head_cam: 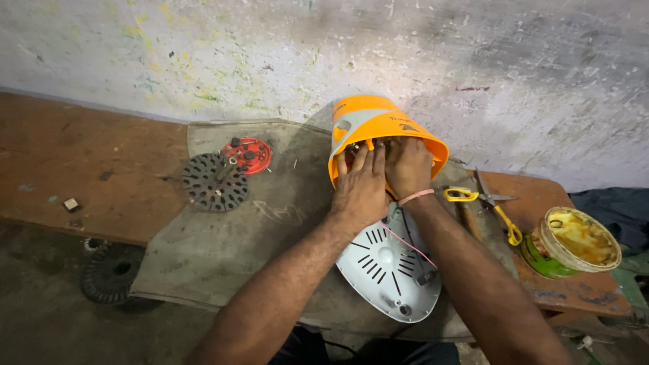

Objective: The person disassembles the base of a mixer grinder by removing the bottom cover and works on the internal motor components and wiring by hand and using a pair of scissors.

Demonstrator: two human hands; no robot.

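Note:
An orange plastic appliance housing [370,120] lies on its side on a grey cloth [270,223], with its open end facing me. My left hand [360,189] and my right hand [407,165] both reach into that opening, fingers on parts inside; what they touch is hidden. A pink band circles my right wrist. Under my forearms lies a white vented base plate [385,267] with a pink wire running across it.
A black perforated disc [215,181] and a red round part [248,155] rest on the cloth at left. Yellow-handled scissors [487,201] and an open tin of yellowish paste [572,243] sit on the wooden bench at right. A dark round part [108,272] lies on the floor.

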